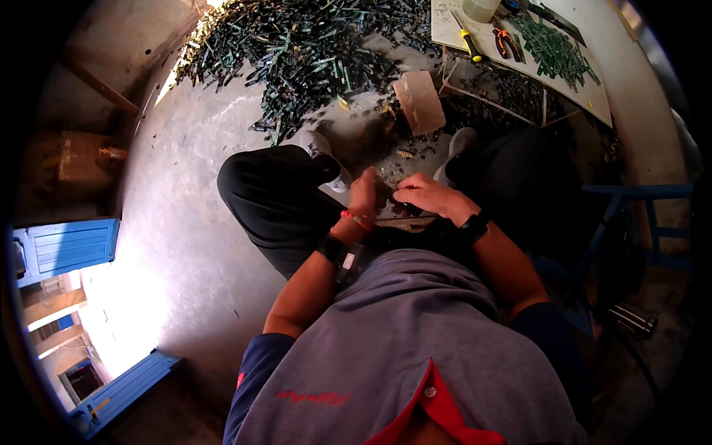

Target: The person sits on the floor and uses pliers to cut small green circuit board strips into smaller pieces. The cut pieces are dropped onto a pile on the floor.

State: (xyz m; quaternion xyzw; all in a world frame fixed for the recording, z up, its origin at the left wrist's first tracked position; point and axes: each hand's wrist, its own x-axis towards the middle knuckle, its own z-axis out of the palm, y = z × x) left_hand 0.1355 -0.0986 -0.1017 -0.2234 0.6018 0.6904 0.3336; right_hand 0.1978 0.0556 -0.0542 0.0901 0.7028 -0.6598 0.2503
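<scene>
My left hand, with a red beaded bracelet and a black wrist strap, is raised between my knees with its fingers curled. Close by on the right, my right hand bends its fingers inward towards it. The gap between them is in deep shadow; whatever the fingers may hold there is too dark to make out. Just below the hands runs the edge of a light wooden piece, partly hidden by my wrists and clothing. Beyond the hands, a tan block stands on the littered floor between my shoes.
A large heap of dark and green strips covers the floor ahead. The low table at right bears a yellow-black screwdriver, orange-handled pliers, green strips and a plastic container. Blue doors stand open at left.
</scene>
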